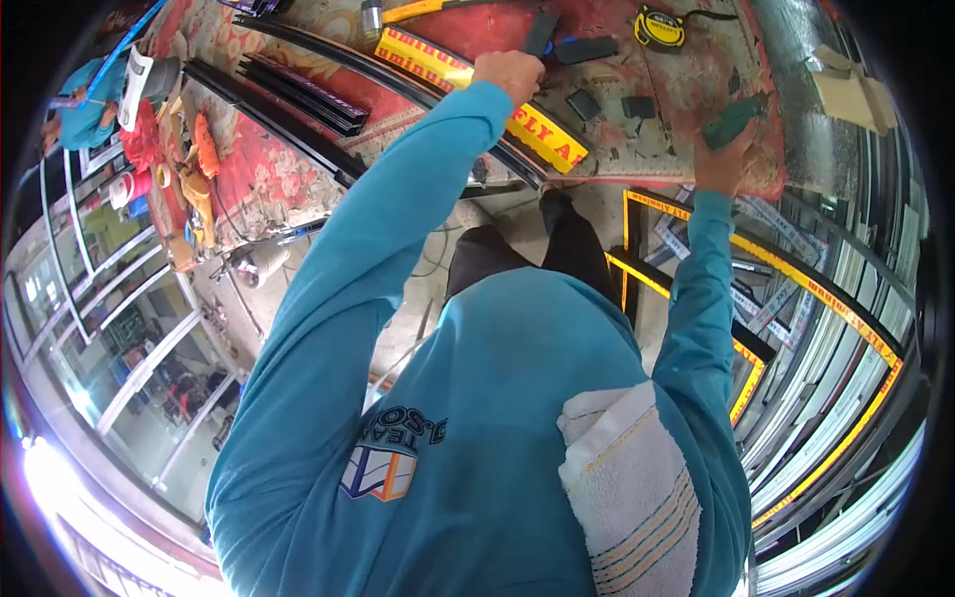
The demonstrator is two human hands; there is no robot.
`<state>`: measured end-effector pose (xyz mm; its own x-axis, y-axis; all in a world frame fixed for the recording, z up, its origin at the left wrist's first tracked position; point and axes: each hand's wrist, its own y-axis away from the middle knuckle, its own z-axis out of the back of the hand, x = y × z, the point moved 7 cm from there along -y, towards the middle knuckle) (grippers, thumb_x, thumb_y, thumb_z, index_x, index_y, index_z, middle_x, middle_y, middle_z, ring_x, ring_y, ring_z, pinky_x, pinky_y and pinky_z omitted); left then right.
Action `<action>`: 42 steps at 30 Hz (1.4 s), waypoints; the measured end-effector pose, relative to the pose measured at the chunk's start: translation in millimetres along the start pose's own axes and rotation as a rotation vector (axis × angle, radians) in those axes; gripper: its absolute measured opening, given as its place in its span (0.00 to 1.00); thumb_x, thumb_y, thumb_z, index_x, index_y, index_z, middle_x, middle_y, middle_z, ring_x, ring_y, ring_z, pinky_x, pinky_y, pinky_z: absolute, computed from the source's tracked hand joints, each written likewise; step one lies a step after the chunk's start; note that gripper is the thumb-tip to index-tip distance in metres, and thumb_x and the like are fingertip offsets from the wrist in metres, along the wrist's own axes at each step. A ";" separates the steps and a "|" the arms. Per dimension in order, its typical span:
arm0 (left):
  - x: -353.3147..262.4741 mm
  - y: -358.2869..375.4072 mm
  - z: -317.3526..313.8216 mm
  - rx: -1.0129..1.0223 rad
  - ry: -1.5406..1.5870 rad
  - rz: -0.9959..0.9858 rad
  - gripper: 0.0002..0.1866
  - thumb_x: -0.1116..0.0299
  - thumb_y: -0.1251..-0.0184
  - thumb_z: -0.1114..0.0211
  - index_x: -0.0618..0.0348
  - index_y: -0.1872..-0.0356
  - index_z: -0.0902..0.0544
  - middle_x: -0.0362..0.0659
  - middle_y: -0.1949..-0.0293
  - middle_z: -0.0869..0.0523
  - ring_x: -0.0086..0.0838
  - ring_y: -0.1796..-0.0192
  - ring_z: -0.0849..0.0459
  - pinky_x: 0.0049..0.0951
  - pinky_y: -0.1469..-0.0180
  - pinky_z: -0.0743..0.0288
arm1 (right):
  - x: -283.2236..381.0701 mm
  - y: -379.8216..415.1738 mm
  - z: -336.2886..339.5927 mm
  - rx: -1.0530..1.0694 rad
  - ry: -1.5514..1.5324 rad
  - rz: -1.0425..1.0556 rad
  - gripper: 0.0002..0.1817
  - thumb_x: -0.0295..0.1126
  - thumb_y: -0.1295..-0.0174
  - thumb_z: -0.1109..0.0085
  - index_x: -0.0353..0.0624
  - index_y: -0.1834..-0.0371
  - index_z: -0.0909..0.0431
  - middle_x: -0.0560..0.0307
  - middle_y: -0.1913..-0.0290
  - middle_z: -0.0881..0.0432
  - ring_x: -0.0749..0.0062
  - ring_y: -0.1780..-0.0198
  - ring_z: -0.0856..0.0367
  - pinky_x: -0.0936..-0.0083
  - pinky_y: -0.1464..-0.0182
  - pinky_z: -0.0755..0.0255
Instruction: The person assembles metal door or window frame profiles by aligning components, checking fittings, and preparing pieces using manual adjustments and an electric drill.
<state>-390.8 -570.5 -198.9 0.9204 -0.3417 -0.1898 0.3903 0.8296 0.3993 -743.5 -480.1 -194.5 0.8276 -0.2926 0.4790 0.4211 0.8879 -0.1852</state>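
My left hand [510,76] is closed at the yellow-taped strip on the workbench, with a dark flat block [540,34] at its fingertips. Beneath that hand runs a long profile covered in yellow tape with red lettering [547,139], beside a curved black profile [348,60]. Over at the bench's right front corner, my right hand [722,167] is wrapped round a dark green tool [734,121], whose exact kind I cannot tell. Between the hands lie small black pieces [638,106], and another dark block [587,50] with a blue part lies beyond.
A yellow tape measure [659,28] lies at the back of the worn red bench [686,60]. Black profiles [298,95] lie at left, near an orange-handled tool [206,146]. Yellow-taped frames [816,289] stand below right. Another person's blue sleeve [88,124] shows far left.
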 end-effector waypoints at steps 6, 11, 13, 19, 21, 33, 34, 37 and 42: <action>0.1 0.6 -13.4 -0.075 -0.116 -0.174 0.12 0.59 0.30 0.36 0.47 0.51 0.16 0.45 0.58 0.11 0.44 0.52 0.13 0.46 0.49 0.20 | 9.0 0.7 2.0 0.065 0.132 -0.065 0.61 0.50 0.52 0.23 0.50 0.20 0.55 0.27 0.32 0.36 0.28 0.36 0.33 0.43 0.35 0.36; 3.9 6.4 17.6 -0.124 0.231 -0.156 0.10 0.61 0.28 0.37 0.56 0.55 0.18 0.46 0.60 0.12 0.41 0.56 0.12 0.41 0.52 0.20 | 26.6 5.2 20.3 0.085 0.076 0.058 0.52 0.51 0.46 0.27 0.45 0.22 0.46 0.30 0.31 0.35 0.36 0.36 0.27 0.51 0.37 0.30; 5.9 19.8 37.5 -0.141 0.469 -0.197 0.10 0.65 0.30 0.37 0.57 0.54 0.19 0.46 0.60 0.11 0.39 0.56 0.11 0.39 0.51 0.19 | 59.8 10.1 42.8 0.005 0.077 0.166 0.45 0.48 0.42 0.28 0.41 0.25 0.39 0.33 0.33 0.30 0.43 0.37 0.24 0.55 0.38 0.28; -28.4 135.8 25.1 0.462 1.511 -0.108 0.24 0.80 0.36 0.36 0.63 0.43 0.36 0.49 0.62 0.12 0.30 0.59 0.13 0.29 0.55 0.20 | 202.1 136.9 21.8 0.906 -1.073 0.006 0.17 0.26 0.33 0.39 0.37 0.41 0.19 0.54 0.53 0.14 0.74 0.57 0.16 0.77 0.53 0.22; -27.9 174.0 -24.3 0.537 1.612 0.009 0.25 0.79 0.35 0.35 0.61 0.43 0.38 0.50 0.62 0.13 0.30 0.60 0.14 0.29 0.56 0.20 | 216.0 182.2 -4.5 1.133 -1.159 -0.035 0.15 0.24 0.32 0.40 0.37 0.43 0.18 0.56 0.57 0.15 0.75 0.59 0.16 0.79 0.53 0.21; 3.2 298.0 -137.3 0.362 2.052 0.519 0.20 0.64 0.31 0.30 0.60 0.47 0.29 0.46 0.61 0.15 0.27 0.62 0.14 0.26 0.59 0.21 | 222.5 277.7 -60.7 1.589 -1.155 -0.125 0.09 0.25 0.37 0.33 0.34 0.56 0.13 0.55 0.63 0.12 0.76 0.61 0.15 0.76 0.55 0.20; 2.4 298.9 -135.5 0.363 2.051 0.528 0.20 0.64 0.31 0.30 0.60 0.47 0.29 0.46 0.61 0.15 0.27 0.62 0.14 0.26 0.59 0.21 | 222.5 283.5 -67.2 1.619 -1.214 -0.250 0.09 0.25 0.38 0.33 0.33 0.56 0.13 0.55 0.64 0.12 0.76 0.62 0.15 0.77 0.57 0.20; 11.8 304.3 -138.6 0.242 2.069 0.737 0.17 0.63 0.30 0.31 0.61 0.50 0.24 0.45 0.62 0.14 0.27 0.63 0.14 0.27 0.58 0.19 | 215.0 294.3 -92.8 1.542 -1.206 -0.365 0.09 0.27 0.37 0.33 0.33 0.57 0.13 0.57 0.66 0.13 0.78 0.65 0.17 0.79 0.59 0.22; 81.3 324.0 -154.4 -0.148 1.350 0.882 0.16 0.65 0.34 0.29 0.61 0.51 0.21 0.43 0.64 0.14 0.27 0.65 0.15 0.27 0.58 0.20 | 200.5 292.8 -133.2 1.174 -0.948 -0.334 0.13 0.35 0.41 0.30 0.37 0.59 0.12 0.53 0.68 0.12 0.75 0.67 0.16 0.75 0.60 0.22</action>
<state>-192.8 -261.3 -223.5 0.1255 0.7893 -0.6011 -0.3008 0.6076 0.7351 -404.8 -326.1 -267.0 0.0360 -0.6058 0.7948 -0.3616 0.7335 0.5754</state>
